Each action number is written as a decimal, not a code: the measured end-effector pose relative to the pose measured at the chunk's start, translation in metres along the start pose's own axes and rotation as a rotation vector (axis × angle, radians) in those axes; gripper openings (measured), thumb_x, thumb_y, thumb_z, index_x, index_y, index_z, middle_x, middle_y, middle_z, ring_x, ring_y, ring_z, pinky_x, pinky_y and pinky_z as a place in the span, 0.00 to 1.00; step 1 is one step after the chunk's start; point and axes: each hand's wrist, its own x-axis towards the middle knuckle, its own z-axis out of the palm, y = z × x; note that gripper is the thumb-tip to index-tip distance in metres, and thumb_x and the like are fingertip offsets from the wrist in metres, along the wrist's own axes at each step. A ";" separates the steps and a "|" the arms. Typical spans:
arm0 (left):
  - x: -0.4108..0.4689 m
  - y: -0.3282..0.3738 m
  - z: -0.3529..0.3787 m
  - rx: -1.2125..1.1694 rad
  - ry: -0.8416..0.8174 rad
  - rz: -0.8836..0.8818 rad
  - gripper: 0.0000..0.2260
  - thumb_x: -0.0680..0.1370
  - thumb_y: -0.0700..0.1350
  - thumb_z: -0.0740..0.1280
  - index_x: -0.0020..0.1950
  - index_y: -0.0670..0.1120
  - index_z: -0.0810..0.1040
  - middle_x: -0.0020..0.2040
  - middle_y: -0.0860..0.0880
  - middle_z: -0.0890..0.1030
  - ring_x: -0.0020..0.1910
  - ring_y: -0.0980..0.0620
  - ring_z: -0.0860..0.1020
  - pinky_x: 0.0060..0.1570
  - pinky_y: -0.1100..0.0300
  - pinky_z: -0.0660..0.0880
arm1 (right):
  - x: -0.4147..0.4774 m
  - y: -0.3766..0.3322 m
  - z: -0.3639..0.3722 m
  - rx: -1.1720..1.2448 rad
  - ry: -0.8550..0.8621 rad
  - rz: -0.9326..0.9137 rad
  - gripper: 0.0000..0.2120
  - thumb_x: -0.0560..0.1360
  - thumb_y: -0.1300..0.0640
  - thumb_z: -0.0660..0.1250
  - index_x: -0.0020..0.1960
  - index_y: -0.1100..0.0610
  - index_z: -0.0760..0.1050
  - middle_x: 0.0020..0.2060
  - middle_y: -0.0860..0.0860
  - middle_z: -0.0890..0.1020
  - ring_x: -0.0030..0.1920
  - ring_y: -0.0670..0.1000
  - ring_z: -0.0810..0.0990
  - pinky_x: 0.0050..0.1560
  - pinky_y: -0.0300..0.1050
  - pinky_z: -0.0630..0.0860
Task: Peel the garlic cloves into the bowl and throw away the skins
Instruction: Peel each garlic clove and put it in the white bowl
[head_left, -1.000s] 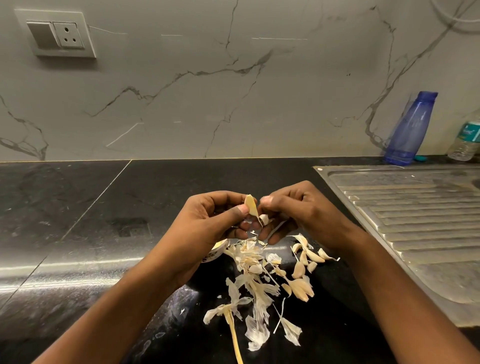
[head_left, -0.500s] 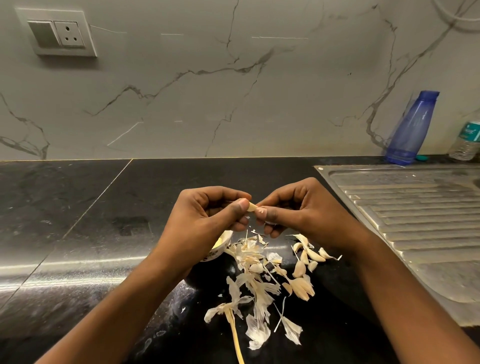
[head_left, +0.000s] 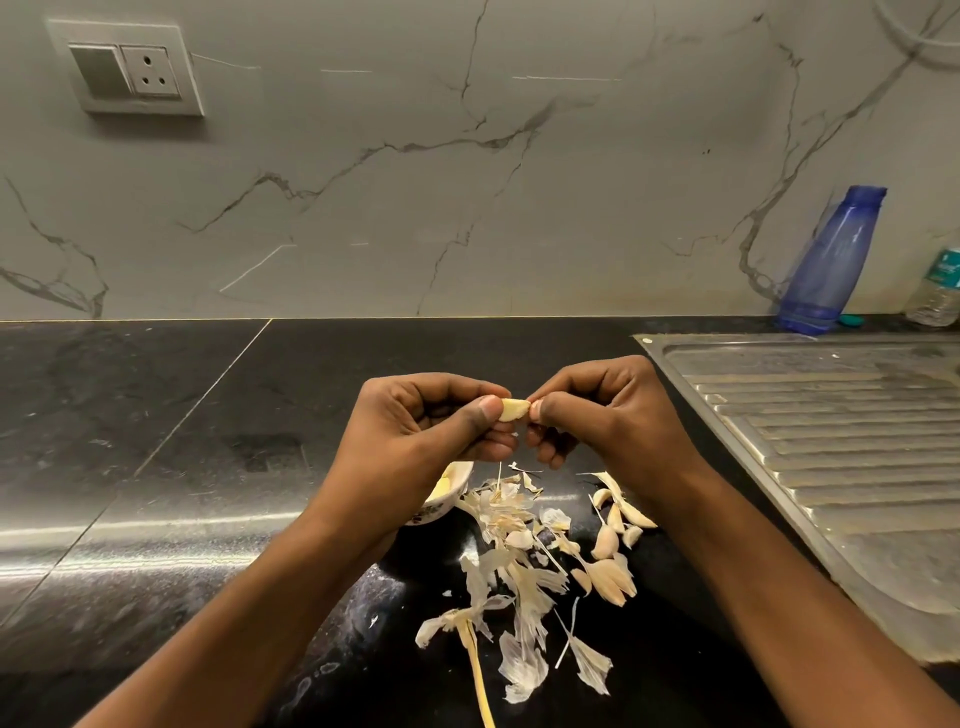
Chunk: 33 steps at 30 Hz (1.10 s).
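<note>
Several papery skins (head_left: 522, 577) lie scattered on the black table (head_left: 156, 467) towards its front edge, with a long dry stalk (head_left: 475, 670) among them. Just behind and to the right, a few unpeeled cloves (head_left: 613, 545) sit in a loose cluster that touches the skins. A small white bowl (head_left: 449, 496) stands just left of the pile, mostly hidden under the left wrist. Something pale yellow shows inside it, probably peeled garlic.

Above the pile the hands meet. The left hand (head_left: 415, 436) pinches one clove (head_left: 513, 410) between its thumb and curled fingers (head_left: 480, 415). The right hand (head_left: 608, 421) pinches the other end, its fingers (head_left: 550, 410) curled in tight. The clove is held in the air over the skins, just right of the bowl.

The clove should be light and firm, and likely slick once bare. Its skin looks thin and brittle, so it will probably tear off in flakes. The best hold is probably at one narrow end, where the skin lifts, with the other hand steadying the body. The loose flakes weigh almost nothing and may drift, so they are better gathered by sweeping them together.

A steel draining board (head_left: 831, 441) runs along the right edge. At the back right corner a blue bottle (head_left: 826, 265) and a clear bottle (head_left: 937, 286) stand against the marble wall (head_left: 467, 182), which carries a socket (head_left: 130, 70).
</note>
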 end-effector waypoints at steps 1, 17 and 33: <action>0.000 0.000 0.000 -0.026 -0.004 -0.015 0.12 0.75 0.41 0.71 0.57 0.38 0.85 0.46 0.39 0.88 0.44 0.42 0.88 0.45 0.60 0.85 | 0.000 0.000 0.000 0.008 0.004 -0.006 0.09 0.80 0.70 0.68 0.44 0.65 0.85 0.33 0.57 0.85 0.31 0.54 0.83 0.33 0.43 0.82; 0.001 0.000 -0.002 -0.025 0.042 -0.032 0.10 0.76 0.37 0.72 0.56 0.37 0.85 0.48 0.39 0.88 0.47 0.42 0.88 0.49 0.55 0.86 | 0.002 -0.003 -0.008 0.069 -0.049 0.104 0.07 0.80 0.62 0.72 0.53 0.64 0.86 0.42 0.61 0.88 0.41 0.57 0.87 0.44 0.48 0.85; 0.003 -0.006 -0.012 0.451 -0.105 0.153 0.06 0.79 0.37 0.73 0.55 0.43 0.87 0.44 0.49 0.89 0.42 0.52 0.88 0.47 0.56 0.85 | -0.001 0.000 -0.009 -0.246 -0.137 -0.014 0.03 0.78 0.63 0.74 0.49 0.62 0.87 0.38 0.55 0.88 0.38 0.56 0.88 0.42 0.49 0.87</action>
